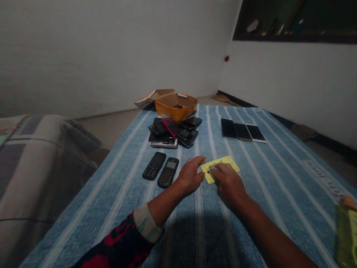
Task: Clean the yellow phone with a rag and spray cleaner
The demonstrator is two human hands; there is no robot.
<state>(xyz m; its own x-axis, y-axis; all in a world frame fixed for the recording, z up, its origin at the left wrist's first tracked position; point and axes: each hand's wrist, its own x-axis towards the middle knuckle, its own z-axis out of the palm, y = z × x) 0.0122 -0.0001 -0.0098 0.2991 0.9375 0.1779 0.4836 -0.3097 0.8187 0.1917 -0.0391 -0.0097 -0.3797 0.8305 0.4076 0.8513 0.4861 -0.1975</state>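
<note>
1. My right hand [227, 182] covers the near end of the flat yellow phone-shaped slab [223, 164] at frame centre; I cannot tell what the fingers pinch there.
2. The heap of dark phones [173, 132] overlaps itself, so I cannot count them.
3. A yellow-green object [347, 234] at the lower right is cut off by the edge.
4. The open orange cardboard box [175, 106] hides most of its contents.
5. Items behind the dark-framed opening [295, 20], upper right, are too blurred to name.
</note>
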